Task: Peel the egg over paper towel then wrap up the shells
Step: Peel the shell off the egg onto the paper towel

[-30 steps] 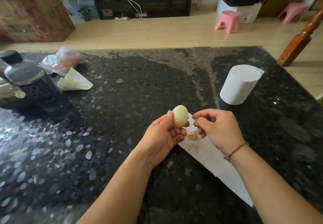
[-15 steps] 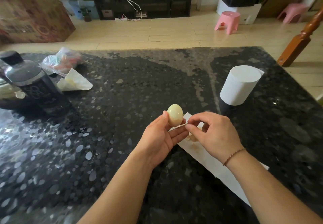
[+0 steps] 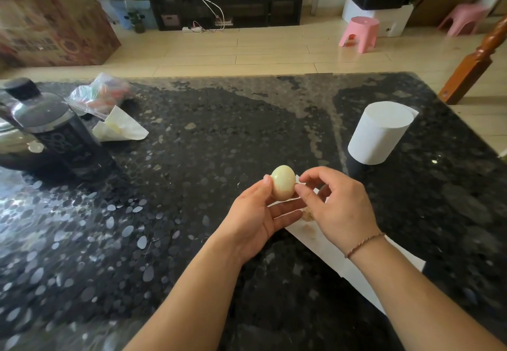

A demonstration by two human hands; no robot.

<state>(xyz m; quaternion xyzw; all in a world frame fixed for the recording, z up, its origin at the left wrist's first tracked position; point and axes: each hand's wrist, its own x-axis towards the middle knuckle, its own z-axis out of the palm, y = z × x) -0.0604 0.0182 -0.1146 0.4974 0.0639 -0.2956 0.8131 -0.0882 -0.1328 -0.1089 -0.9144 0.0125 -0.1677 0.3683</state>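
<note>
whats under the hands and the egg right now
A white paper towel lies on the black table, with brownish shell bits on it. The right hand covers the rest of that pile.

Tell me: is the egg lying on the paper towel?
No, the left hand holds the egg up above the paper towel.

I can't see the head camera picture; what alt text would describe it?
A left hand holds a peeled egg while the right hand picks at its side, above a paper towel with shell bits on a black speckled table; a paper towel roll stands behind.
</note>
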